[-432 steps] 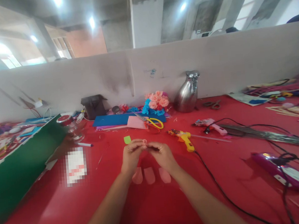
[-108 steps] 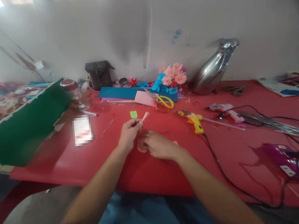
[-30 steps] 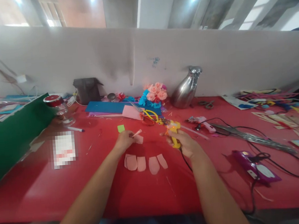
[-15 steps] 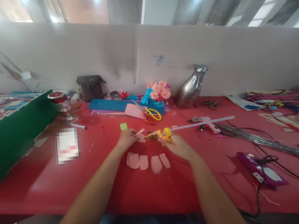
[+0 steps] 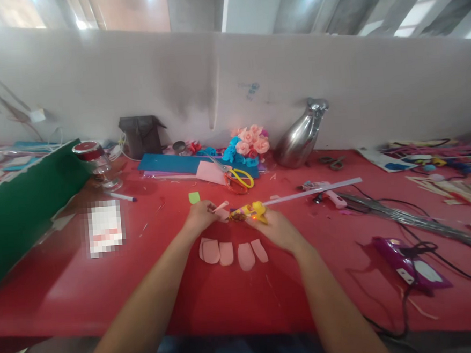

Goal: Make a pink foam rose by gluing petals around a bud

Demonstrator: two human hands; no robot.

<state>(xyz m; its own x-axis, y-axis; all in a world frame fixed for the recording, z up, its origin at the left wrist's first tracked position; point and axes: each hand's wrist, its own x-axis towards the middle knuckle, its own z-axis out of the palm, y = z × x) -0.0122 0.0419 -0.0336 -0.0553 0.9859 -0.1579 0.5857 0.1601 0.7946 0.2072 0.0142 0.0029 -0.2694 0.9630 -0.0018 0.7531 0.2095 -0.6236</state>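
My left hand (image 5: pixel 201 215) pinches a small pink paper petal (image 5: pixel 221 212), part of it rolled up. Wrapped in my right hand (image 5: pixel 274 226) is a yellow hot glue gun (image 5: pixel 254 211), its nozzle pointing left at the petal and a small red light lit on it. A long translucent glue stick (image 5: pixel 313 191) sticks out of the gun's back. Below my hands, several pink petals (image 5: pixel 246 255) lie in a row on the red table (image 5: pixel 244 305). A green paper piece (image 5: pixel 194 197) rests just above my left hand.
Scissors with yellow handles (image 5: pixel 241 179) lie on paper sheets behind my hands, near paper flowers (image 5: pixel 251 143). A metal jug (image 5: pixel 303 134) leans at the wall. To the right are a pink glue gun (image 5: pixel 333 195), wires (image 5: pixel 408 218) and a purple device (image 5: pixel 411 263) with cords.
The yellow glue gun has shifted slightly left, its nozzle closer to the pink petal, and the glue stick has moved with it. My left hand stays almost in place.
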